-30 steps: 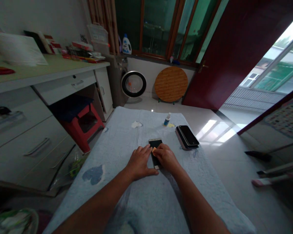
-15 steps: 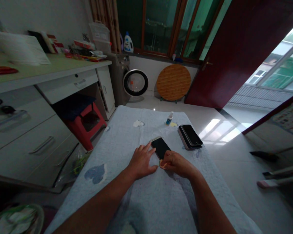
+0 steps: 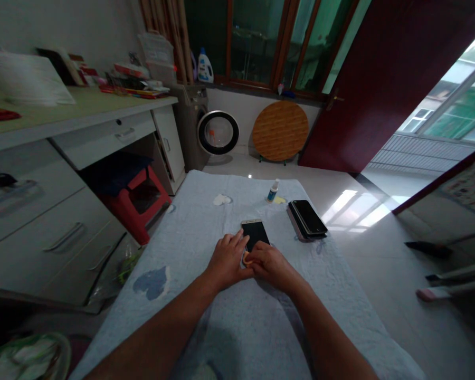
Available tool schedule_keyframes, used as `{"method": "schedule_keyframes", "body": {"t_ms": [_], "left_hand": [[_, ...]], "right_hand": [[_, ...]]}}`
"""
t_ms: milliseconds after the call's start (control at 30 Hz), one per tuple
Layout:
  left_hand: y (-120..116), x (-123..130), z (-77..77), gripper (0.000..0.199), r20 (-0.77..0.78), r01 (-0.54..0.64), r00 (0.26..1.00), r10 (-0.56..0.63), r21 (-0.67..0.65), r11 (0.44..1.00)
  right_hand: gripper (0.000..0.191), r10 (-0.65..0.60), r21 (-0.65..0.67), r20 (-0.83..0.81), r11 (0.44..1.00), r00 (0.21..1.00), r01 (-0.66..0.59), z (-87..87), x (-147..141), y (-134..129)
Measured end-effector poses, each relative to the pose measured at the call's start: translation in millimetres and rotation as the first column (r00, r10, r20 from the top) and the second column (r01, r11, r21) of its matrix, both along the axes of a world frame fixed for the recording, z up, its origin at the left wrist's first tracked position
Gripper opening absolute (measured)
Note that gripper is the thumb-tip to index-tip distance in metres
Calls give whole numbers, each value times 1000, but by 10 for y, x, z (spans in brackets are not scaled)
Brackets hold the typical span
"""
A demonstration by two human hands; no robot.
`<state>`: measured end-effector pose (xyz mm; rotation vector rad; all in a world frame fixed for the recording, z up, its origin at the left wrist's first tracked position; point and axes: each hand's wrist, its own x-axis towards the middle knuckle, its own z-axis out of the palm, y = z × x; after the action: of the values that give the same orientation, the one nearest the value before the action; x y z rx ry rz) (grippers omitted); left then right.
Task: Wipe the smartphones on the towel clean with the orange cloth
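A smartphone [image 3: 255,231] with a dark screen and a pale frame lies face up on the cloth-covered table. My left hand [image 3: 228,259] rests at its left edge, fingers stretched out and fingertips touching the phone. A small orange pad [image 3: 246,258] is pinched in my right hand [image 3: 269,264] and pressed on the phone's near end. The right fingers hide most of the pad, and both hands cover the lower part of the phone. My left thumb meets the right fingers there.
A small spray bottle [image 3: 273,191] stands near the table's far edge. To the right lies a stack of dark phones or tablets [image 3: 307,217]. The pale blue tablecloth [image 3: 190,227] covers the table. A red stool [image 3: 146,198] is at the left, beneath the desk [image 3: 114,113].
My right hand has moved left with the orange pad along the phone's near end, closing up to my left thumb. The phone now sits straighter. My left hand stays at its edge.
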<state>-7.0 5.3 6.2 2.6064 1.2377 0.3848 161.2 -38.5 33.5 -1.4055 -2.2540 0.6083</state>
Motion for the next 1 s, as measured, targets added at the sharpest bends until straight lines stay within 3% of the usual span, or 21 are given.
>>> {"method": "schedule_keyframes", "body": {"t_ms": [300,567,700,833,1000], "left_hand": [[-17,32,36,75,4,-36,999,36,10,999],[-27,29,77,95,6,-32,999,32,-45,998],[-4,22,57,94,14,-50,999,51,-64,997],[31,10,36,91,18,-35,999,36,-56,998],[41,10,31,78,33,-33,999,33,-10,999]], "right_hand": [[15,-48,-22,54,999,997,49,71,268,24],[17,-324,0,29,946,946,324,-9,470,75],[18,-289,-13,30,957,957,290,-45,354,84],[20,-285,72,126,958,950,277,-34,217,76],[18,-115,122,138,988,984,99,-41,13,66]]}}
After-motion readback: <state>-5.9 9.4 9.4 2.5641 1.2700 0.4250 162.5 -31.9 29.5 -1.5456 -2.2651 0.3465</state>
